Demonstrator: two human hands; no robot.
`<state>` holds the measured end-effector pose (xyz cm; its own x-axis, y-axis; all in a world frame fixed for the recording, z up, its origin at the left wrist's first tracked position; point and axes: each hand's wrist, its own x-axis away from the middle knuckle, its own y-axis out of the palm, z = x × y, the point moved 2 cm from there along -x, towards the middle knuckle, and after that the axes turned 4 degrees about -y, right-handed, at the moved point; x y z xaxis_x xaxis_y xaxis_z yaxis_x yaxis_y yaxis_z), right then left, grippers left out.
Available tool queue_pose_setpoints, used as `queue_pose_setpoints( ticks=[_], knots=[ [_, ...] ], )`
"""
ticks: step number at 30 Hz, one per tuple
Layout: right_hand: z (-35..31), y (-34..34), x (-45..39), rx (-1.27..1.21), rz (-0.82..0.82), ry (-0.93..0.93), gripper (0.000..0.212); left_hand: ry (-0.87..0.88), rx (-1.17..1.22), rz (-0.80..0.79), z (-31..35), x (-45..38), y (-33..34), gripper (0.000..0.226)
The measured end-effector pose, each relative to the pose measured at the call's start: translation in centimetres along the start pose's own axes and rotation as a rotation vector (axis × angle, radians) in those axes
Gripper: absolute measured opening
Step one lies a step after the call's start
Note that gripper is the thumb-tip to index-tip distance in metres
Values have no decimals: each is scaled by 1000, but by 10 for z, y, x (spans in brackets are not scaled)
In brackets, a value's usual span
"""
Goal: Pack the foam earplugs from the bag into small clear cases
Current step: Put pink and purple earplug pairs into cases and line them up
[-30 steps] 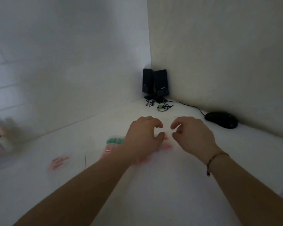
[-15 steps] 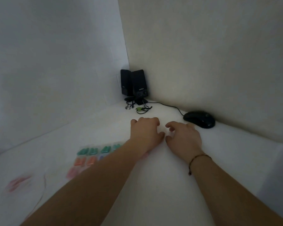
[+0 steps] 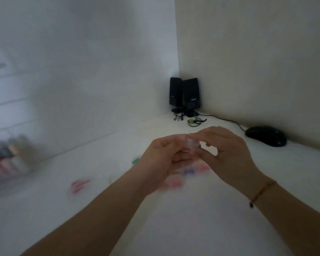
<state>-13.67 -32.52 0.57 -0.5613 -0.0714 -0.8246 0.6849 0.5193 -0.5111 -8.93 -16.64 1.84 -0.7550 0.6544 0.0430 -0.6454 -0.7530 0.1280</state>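
Note:
Above the white table (image 3: 201, 218), my left hand (image 3: 163, 159) and my right hand (image 3: 227, 154) are raised together. Between their fingertips they pinch a small clear case (image 3: 192, 144), which looks blurred. Below the hands lie coloured foam earplugs on the table: pink earplugs (image 3: 171, 182), purple ones (image 3: 188, 170), a green one (image 3: 136, 160). More red-pink earplugs (image 3: 79, 184) lie apart to the left. I cannot tell whether the case is open or holds anything.
Two black speakers (image 3: 185, 95) stand in the far corner with cables in front. A black mouse (image 3: 266, 135) sits by the right wall. A blurred clear container of coloured items (image 3: 7, 159) is at the far left.
Both hands have risen off the table and now hold a small clear case between them. The view has swung back to the left.

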Motion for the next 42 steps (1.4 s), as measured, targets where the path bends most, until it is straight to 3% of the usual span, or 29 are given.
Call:
queue_pose_setpoints(
  ticks=[4, 8, 13, 19, 25, 30, 34, 38, 42],
  knots=[
    [-62, 20, -27, -219, -39, -88, 27, 67, 224, 70, 5, 45, -40, 41],
    [-106, 51, -50, -289, 10, -131, 15, 160, 330, 146, 17, 75, -86, 55],
    [-135, 98, -63, -71, 78, -238, 22, 240, 387, 236, 19, 87, -134, 43],
    [-142, 132, -52, 3, 15, -283, 19, 297, 366, 312, -6, 88, -158, 44],
    [-144, 132, -52, 29, -5, -192, 20, 275, 282, 255, -13, 87, -163, 55],
    [-138, 126, -46, -292, 12, 70, 16, 278, 170, 98, -17, 87, -158, 53],
    [-131, 123, -45, -414, -120, 95, 13, 299, 75, -22, -16, 89, -154, 49],
    [-129, 118, -46, -428, -192, 76, 11, 317, 94, -16, -13, 90, -159, 54],
    [-133, 114, -47, -447, -120, 62, 12, 323, 152, 83, -11, 88, -165, 49]
  ],
)
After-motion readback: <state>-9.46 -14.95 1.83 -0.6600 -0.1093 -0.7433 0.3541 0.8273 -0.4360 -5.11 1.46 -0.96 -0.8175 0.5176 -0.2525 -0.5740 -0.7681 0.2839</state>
